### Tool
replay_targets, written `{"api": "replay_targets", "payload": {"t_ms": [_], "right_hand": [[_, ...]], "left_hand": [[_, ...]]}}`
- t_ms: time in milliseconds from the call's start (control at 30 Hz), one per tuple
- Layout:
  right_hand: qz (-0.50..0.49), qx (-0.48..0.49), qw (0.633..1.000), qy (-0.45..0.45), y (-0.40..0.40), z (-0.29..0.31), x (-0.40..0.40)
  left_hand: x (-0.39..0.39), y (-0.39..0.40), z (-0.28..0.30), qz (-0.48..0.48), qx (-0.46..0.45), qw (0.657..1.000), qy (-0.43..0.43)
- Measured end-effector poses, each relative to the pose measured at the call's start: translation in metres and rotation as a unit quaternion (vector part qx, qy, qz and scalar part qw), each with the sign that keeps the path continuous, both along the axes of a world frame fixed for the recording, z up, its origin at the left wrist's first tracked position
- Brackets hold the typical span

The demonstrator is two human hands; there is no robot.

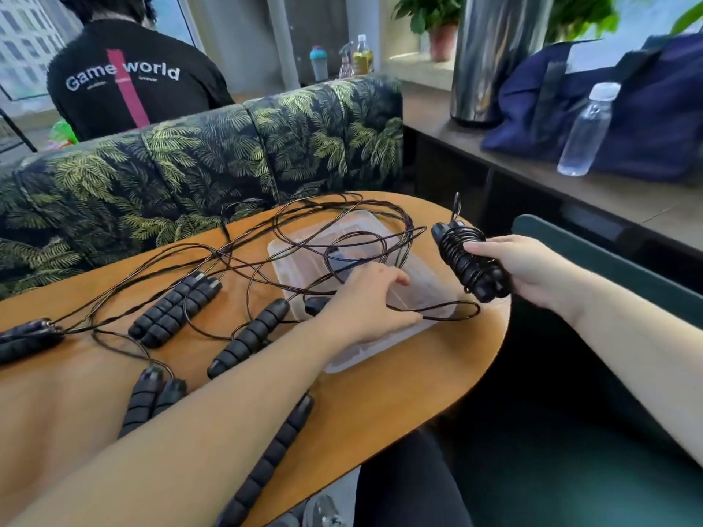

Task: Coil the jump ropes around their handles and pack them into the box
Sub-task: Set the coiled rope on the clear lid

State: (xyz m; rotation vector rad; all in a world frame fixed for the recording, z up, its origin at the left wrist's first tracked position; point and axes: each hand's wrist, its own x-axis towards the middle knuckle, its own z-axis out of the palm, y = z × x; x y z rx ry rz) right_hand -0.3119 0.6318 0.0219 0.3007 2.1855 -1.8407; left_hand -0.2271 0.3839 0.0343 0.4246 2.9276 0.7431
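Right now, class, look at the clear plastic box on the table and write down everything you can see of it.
The clear plastic box is a shallow, translucent rectangular tub with rounded corners and no lid on it. It sits upright on the orange wooden table, near its right end. Loose black rope loops trail across its open top. The left hand reaches over it, fingers extended, with a loop of rope by the fingers. A dark shape shows inside, too unclear to name.

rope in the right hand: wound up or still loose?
Wound. The right hand grips a coiled jump rope, cord wrapped tightly round both handles, held beside the clear box, not in it.
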Motion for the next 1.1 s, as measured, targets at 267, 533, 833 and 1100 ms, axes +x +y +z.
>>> {"api": "replay_targets", "payload": {"t_ms": [267, 533, 833, 1100], "right_hand": [[-0.025, 0.111, 0.993, 0.025, -0.007, -0.018, -0.005], [-0.005, 0.212, 0.974, 0.074, -0.012, -0.003, 0.008], [-0.011, 0.306, 0.932, 0.191, -0.018, 0.005, 0.040], [0.091, 0.348, 0.878, 0.315, -0.066, 0.009, 0.075]], "left_hand": [[-0.012, -0.005, -0.025, -0.040, -0.102, 0.994, 0.004], [-0.012, -0.015, -0.027, -0.049, -0.128, 0.990, 0.019], [0.005, -0.030, -0.020, -0.028, -0.099, 0.993, 0.063], [0.039, -0.066, -0.023, -0.003, -0.087, 0.995, 0.055]]}}
